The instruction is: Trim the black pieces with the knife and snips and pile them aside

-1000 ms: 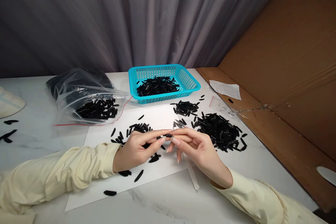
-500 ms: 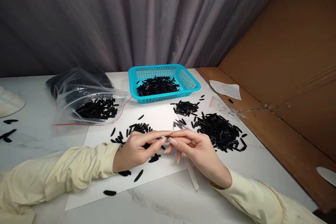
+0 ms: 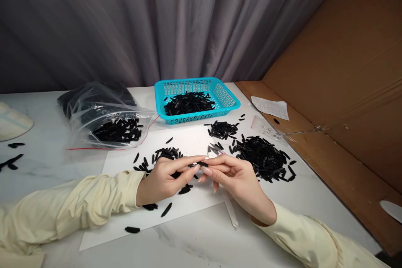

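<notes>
Between the fingertips of both hands is a small flat black strip (image 3: 201,163). My left hand (image 3: 169,176) pinches its left end between thumb and index finger. My right hand (image 3: 230,174) grips the other end the same way, its lower fingers curled beneath. Under my hands, a white sheet (image 3: 108,213) carries loose black strips (image 3: 166,209) of the same sort, several partly hidden by my left hand. To the right of my right hand lies a large heap of black strips (image 3: 262,155). A pale, narrow tool with a pointed tip (image 3: 230,211) lies below it.
A blue basket (image 3: 197,117) with black strips stands at the back. Left of it, an open zip bag (image 3: 91,111) spills more strips. A smaller pile (image 3: 222,129) sits behind my hands. Cardboard (image 3: 339,92) walls the right side, with a paper slip (image 3: 270,107) beside it.
The black strip shows more of its flat face between my fingertips now, having been seen nearly edge-on. Both hands stay almost in place; the whole view has shifted very slightly.
</notes>
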Demonstrator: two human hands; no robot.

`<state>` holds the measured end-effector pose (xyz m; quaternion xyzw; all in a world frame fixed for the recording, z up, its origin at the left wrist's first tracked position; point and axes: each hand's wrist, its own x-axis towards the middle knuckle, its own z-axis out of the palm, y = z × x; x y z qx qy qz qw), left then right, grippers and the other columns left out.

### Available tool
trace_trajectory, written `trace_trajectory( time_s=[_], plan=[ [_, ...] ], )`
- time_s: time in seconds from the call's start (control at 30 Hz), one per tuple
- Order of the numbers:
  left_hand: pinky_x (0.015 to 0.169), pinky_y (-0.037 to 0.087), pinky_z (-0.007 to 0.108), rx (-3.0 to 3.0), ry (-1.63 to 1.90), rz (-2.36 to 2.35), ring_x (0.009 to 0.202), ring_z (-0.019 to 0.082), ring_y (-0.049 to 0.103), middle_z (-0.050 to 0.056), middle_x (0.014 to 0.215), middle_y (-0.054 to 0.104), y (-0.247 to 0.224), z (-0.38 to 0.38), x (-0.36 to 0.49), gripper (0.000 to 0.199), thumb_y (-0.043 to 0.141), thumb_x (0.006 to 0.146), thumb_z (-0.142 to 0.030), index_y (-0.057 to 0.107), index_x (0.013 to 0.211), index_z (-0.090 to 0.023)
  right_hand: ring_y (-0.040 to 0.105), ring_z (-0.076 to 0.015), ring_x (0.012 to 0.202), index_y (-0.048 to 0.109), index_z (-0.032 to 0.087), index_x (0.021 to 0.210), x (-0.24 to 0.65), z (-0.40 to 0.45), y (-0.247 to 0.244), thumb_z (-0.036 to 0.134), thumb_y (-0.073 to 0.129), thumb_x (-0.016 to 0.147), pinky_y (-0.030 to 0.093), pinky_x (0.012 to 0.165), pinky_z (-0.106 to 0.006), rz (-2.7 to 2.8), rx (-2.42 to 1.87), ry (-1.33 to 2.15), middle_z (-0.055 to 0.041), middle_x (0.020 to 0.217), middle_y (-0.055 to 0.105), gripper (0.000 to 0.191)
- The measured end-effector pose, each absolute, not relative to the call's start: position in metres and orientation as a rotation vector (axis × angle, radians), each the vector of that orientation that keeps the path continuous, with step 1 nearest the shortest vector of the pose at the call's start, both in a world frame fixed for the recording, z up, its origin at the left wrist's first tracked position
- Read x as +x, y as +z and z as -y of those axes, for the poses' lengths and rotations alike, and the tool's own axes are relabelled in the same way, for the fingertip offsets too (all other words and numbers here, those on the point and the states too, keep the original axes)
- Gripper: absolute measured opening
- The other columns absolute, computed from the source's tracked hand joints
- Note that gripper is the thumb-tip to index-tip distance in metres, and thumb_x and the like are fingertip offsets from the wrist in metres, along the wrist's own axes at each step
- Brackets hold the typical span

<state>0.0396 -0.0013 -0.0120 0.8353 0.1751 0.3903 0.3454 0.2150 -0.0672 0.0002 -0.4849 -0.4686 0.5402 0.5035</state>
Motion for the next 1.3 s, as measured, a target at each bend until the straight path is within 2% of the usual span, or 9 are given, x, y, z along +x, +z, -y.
trace_trajectory(
  time_s=[0.17, 0.27, 0.37, 0.53, 0.63, 0.7, 0.8, 1.17, 1.3],
  plan=[
    [0.038, 0.027, 0.017, 1.847, 0.774, -0.575, 0.038, 0.006, 0.028, -0.009, 0.043, 0.034, -0.010, 0.001, 0.040, 0.034, 0.042, 0.091, -0.024, 0.056, 0.118, -0.010, 0.067, -0.0184, 0.064, 0.067, 0.014, 0.088, 0.221, 0.065, 0.005, 0.032, 0.068, 0.077, 0.049, 0.045, -0.025, 1.177, -1.228, 1.207, -0.0068, 0.070, 0.072, 0.021],
    [0.040, 0.029, 0.018, 1.523, 0.722, -0.657, 0.038, 0.007, 0.031, -0.009, 0.042, 0.033, -0.006, -0.004, 0.044, 0.040, 0.037, 0.092, -0.031, 0.052, 0.121, -0.008, 0.065, -0.0170, 0.061, 0.067, 0.014, 0.089, 0.231, 0.047, 0.021, 0.033, 0.068, 0.077, 0.049, 0.045, -0.025, 1.212, -1.334, 1.020, -0.0063, 0.070, 0.071, 0.023],
    [0.035, 0.021, 0.017, 1.289, 0.663, -0.697, 0.034, 0.006, 0.024, -0.009, 0.040, 0.033, -0.001, -0.013, 0.046, 0.041, 0.038, 0.090, -0.034, 0.052, 0.119, -0.009, 0.065, -0.0177, 0.063, 0.066, 0.013, 0.087, 0.244, 0.010, 0.043, 0.032, 0.067, 0.077, 0.050, 0.049, -0.027, 1.303, -1.421, 0.776, -0.0073, 0.072, 0.071, 0.022],
    [0.034, 0.013, 0.017, 1.108, 0.515, -0.668, 0.032, 0.005, 0.016, -0.007, 0.040, 0.037, 0.002, -0.025, 0.046, 0.045, 0.030, 0.090, -0.039, 0.056, 0.111, -0.010, 0.063, -0.0249, 0.097, 0.061, 0.013, 0.108, 0.246, -0.045, 0.072, 0.010, 0.063, 0.078, 0.050, 0.080, -0.037, 1.708, -1.438, 0.359, -0.0098, 0.102, 0.068, 0.031],
    [0.034, 0.011, 0.018, 1.057, 0.467, -0.641, 0.030, 0.005, 0.017, -0.003, 0.040, 0.045, 0.001, -0.027, 0.045, 0.049, 0.025, 0.089, -0.045, 0.056, 0.106, -0.010, 0.061, -0.0252, 0.098, 0.065, 0.019, 0.098, 0.229, -0.039, 0.076, 0.006, 0.061, 0.077, 0.045, 0.087, -0.040, 1.990, -1.387, 0.185, -0.0049, 0.102, 0.067, 0.026],
    [0.034, 0.010, 0.018, 1.035, 0.437, -0.621, 0.029, 0.004, 0.016, -0.001, 0.038, 0.046, -0.001, -0.028, 0.045, 0.054, 0.023, 0.088, -0.050, 0.059, 0.087, -0.009, 0.062, -0.0224, 0.088, 0.067, 0.021, 0.083, 0.213, -0.022, 0.072, 0.007, 0.060, 0.079, 0.046, 0.079, -0.035, 2.170, -1.275, 0.290, -0.0026, 0.088, 0.069, 0.016],
    [0.034, 0.008, 0.019, 0.990, 0.443, -0.600, 0.029, 0.004, 0.019, 0.001, 0.038, 0.046, -0.005, -0.029, 0.046, 0.055, 0.023, 0.087, -0.053, 0.051, 0.064, -0.012, 0.058, -0.0201, 0.080, 0.066, 0.019, 0.083, 0.194, 0.004, 0.060, 0.005, 0.059, 0.079, 0.044, 0.073, -0.032, 2.366, -1.120, 0.462, -0.0029, 0.080, 0.068, 0.016],
    [0.034, 0.005, 0.017, 0.846, 0.497, -0.580, 0.032, 0.003, 0.012, -0.009, 0.043, 0.026, -0.004, -0.026, 0.049, 0.038, 0.033, 0.089, -0.049, 0.043, 0.071, -0.017, 0.047, -0.0213, 0.083, 0.059, 0.014, 0.084, 0.183, 0.014, 0.032, -0.003, 0.057, 0.077, 0.040, 0.073, -0.033, 2.394, -1.233, 0.504, -0.0070, 0.085, 0.062, 0.018],
    [0.034, 0.006, 0.018, 0.957, 0.459, -0.591, 0.030, 0.003, 0.018, -0.003, 0.042, 0.042, -0.006, -0.026, 0.049, 0.044, 0.026, 0.090, -0.051, 0.046, 0.074, -0.016, 0.048, -0.0203, 0.081, 0.058, 0.014, 0.082, 0.186, 0.015, 0.030, -0.003, 0.056, 0.077, 0.041, 0.072, -0.033, 2.362, -1.186, 0.531, -0.0064, 0.083, 0.062, 0.018]
  ],
)
